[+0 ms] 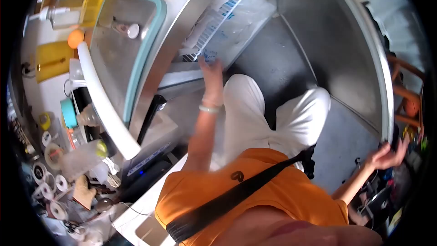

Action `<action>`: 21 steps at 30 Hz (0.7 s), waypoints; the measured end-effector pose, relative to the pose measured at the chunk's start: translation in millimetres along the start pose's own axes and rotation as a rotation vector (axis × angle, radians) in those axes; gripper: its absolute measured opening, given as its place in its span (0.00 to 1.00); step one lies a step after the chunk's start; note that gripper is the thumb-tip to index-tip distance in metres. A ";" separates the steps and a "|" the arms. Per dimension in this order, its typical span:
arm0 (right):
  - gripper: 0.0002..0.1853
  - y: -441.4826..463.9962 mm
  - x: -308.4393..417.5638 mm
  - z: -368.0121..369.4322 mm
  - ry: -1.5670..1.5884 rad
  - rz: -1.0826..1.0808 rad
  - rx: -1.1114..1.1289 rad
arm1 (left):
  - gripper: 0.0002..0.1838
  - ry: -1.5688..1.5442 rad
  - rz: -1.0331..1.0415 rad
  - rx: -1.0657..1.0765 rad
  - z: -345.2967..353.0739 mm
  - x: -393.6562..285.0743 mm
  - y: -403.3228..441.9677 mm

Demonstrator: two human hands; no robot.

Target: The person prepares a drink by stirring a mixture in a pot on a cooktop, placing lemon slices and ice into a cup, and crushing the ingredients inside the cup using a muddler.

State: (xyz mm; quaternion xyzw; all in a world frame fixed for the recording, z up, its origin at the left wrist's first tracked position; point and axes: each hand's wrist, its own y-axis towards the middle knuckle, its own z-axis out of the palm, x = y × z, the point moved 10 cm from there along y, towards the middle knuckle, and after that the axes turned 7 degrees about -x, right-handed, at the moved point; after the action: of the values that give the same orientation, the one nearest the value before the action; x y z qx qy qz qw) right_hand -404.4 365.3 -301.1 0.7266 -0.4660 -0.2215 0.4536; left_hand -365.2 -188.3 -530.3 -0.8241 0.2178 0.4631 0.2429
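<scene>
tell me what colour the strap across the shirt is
Black; the strap shows best in head view.

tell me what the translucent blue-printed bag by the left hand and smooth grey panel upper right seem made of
Translucent blue-printed bag: likely thin, slightly glossy plastic film, given its wrinkles and pale highlights.

Smooth grey panel: probably satin metal, perhaps steel, from its soft sheen; coating possible.

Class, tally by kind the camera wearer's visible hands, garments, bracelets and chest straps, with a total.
Hands: 2 (left hand, by the blue-printed plastic; right hand)
Garments: 2 (orange shirt, white trousers)
Bracelets: 1 (white bracelet, left wrist)
Chest straps: 1 (black strap)
Total: 6
</scene>
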 end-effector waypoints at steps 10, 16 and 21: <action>0.12 -52.9 336.7 322.0 1.331 0.131 0.478 | 0.25 -0.577 0.101 -0.140 21.4 70.3 3.8; 0.21 -92.3 532.2 417.3 1.276 -0.234 0.629 | 0.25 -0.464 -0.024 -0.160 -0.1 115.9 -65.7; 0.24 -116.7 572.0 451.0 1.009 -0.356 0.900 | 0.24 -0.455 -0.071 -0.086 -6.5 102.3 -99.2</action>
State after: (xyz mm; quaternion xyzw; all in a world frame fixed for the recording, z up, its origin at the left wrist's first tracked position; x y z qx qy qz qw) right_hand -417.4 -323.3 -565.6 0.9234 -0.1187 0.2864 0.2263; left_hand -254.3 -127.9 -596.6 -0.7153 0.1084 0.6369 0.2664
